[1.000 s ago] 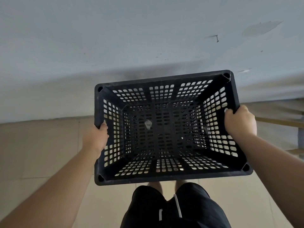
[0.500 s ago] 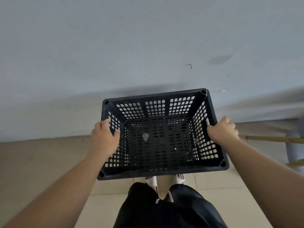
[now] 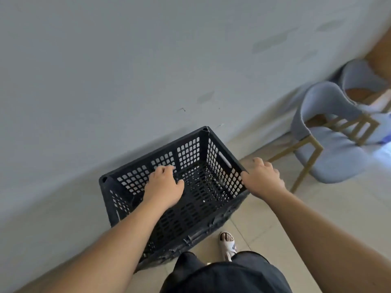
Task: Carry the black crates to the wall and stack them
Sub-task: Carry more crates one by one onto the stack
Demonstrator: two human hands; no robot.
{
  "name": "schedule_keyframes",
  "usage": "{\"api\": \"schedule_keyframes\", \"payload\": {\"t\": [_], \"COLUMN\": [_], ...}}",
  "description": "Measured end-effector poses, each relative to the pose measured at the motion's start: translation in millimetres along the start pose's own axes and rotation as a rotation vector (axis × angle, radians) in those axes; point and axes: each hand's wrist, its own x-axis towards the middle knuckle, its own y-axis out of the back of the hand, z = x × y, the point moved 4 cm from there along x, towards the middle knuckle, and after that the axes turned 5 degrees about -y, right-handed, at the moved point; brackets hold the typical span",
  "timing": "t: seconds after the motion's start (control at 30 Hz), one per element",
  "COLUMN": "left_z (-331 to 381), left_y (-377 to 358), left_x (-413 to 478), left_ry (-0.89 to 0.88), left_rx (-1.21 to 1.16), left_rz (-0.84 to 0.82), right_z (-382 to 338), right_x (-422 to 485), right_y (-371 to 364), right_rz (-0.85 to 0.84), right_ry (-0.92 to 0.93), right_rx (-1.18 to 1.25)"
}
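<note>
A black perforated crate stands upright on the floor with its far side close against the grey wall. My left hand hovers over the crate's inside with fingers loosely apart and holds nothing. At the crate's near right corner is my right hand, fingers spread, its thumb at or just off the rim. The crate's near left corner is hidden behind my left forearm.
A grey upholstered chair with gold legs lies tipped by the wall to the right, with another chair behind it. My sandalled foot is on the beige tiled floor, just beside the crate's near side.
The crate went down from being carried at waist height to standing by the wall. Both hands have let go of its side rims. The view has swung right, showing the chairs.
</note>
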Motion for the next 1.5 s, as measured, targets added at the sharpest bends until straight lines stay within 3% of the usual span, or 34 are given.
{"api": "schedule_keyframes", "payload": {"t": [0.23,0.5,0.93,1.17,1.5], "left_z": [88,229,512,627,793], "left_y": [-16,-70,-255,-342,-473], "left_x": [-24,-93,-354,-478,-615], "left_ry": [-0.316,-0.637,-1.229,-1.477,-1.805], "left_rx": [0.103,0.261,0.543,0.638,0.623], "left_rz": [-0.083,-0.197,-0.312,-0.406,-0.588], "right_z": [94,254,604,743,920], "right_x": [-63,-127,-314,-407,-461], "right_y": [6,31,25,10,16], "right_rz": [0.094,0.227,0.339,0.402,0.44], "right_ry": [-0.178,-0.435,-0.901,-1.179,-1.526], "right_rx": [0.087,0.205,0.413,0.591,0.753]}}
